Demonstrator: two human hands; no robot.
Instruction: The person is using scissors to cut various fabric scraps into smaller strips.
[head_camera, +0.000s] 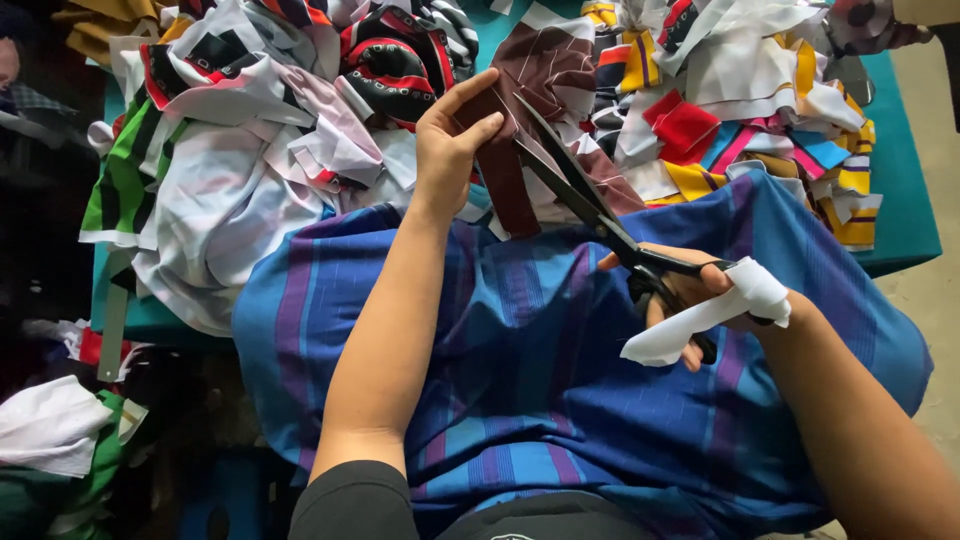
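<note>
Here, a strip of dark maroon cloth (520, 120) is held up by the left hand (448, 145), whose thumb and fingers are closed in a pinch on the strip's left edge. The strip is located at the far centre of the scene, above the near edge of a heap of fabric scraps (300, 130), and it hangs down towards the lap.

A pair of black-handled scissors (590, 205) is gripped by the right hand (700, 300). The fingers are passed through the handle loops and closed around them. The blades are parted in a narrow V, with the tips directed far and to the left; the maroon strip is positioned between the blades, and the upper blade is laid across the cloth just right of the left hand's fingers. A piece of white cloth (715, 315) is seen wrapped about the right hand at the handles.

A blue cloth with purple stripes (520, 370) is spread over the lap, beneath both forearms. The scraps are piled on a teal table surface (900, 180); white, red, yellow, green and black pieces are included. More white and green cloth (50, 430) is lying at the near left, lower than the table.
</note>
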